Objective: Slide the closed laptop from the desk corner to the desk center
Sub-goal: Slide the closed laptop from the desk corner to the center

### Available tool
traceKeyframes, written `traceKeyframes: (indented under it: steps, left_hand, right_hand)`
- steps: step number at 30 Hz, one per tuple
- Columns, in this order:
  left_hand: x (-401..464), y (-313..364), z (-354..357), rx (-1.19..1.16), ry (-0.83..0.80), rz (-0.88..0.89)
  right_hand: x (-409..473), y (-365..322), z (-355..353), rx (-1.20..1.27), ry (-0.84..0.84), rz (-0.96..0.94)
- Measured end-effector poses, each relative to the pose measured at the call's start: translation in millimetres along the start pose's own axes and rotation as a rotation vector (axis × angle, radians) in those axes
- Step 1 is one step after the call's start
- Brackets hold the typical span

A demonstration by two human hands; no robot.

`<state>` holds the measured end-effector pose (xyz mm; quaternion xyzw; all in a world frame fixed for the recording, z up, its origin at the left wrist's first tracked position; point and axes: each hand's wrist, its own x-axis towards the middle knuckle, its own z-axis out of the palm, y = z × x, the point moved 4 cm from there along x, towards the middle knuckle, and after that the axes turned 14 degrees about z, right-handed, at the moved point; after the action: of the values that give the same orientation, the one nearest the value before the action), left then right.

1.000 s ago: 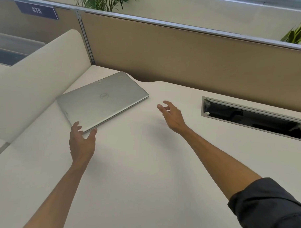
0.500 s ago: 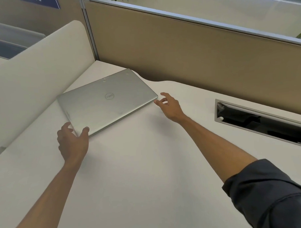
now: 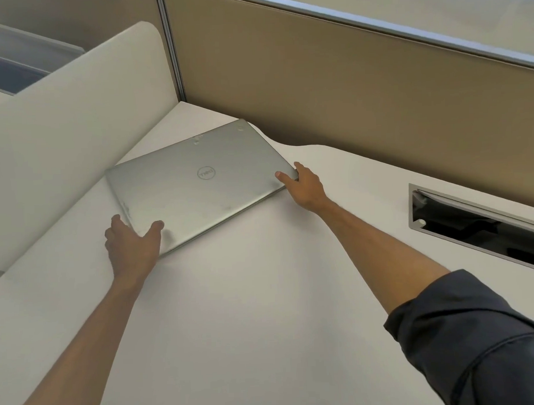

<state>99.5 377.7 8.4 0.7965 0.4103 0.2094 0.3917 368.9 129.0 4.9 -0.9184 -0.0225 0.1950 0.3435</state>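
Observation:
A closed silver laptop (image 3: 198,186) lies flat and turned at an angle in the far left corner of the white desk (image 3: 263,308). My left hand (image 3: 131,246) grips its near left corner, thumb on the lid and fingers around the edge. At the right corner of the laptop, my right hand (image 3: 304,186) holds on with the thumb on top and the fingers wrapped round the side. Both arms reach forward across the desk.
A cream curved divider (image 3: 60,127) runs along the left of the laptop. A tan partition wall (image 3: 346,87) stands behind the desk. A rectangular cable slot (image 3: 478,228) is cut into the desk at the right.
Both hands have reached forward and closed on the laptop's two near corners. My right hand went from hovering over the desk to holding the right corner. The laptop lies in the same place.

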Motion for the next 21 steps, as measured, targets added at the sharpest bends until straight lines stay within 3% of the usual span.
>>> traceKeyframes:
  steps: [10,21]
  left_hand:
    - [20.1,4.6,6.6,0.036,0.058,-0.055]
    - [19.8,-13.5,9.0,-0.113,0.271,-0.077]
  right_hand:
    - [32.8,-26.4,10.6,-0.193,0.068,0.046]
    - [39.1,-23.1,8.3,-0.111,0.025,0.191]
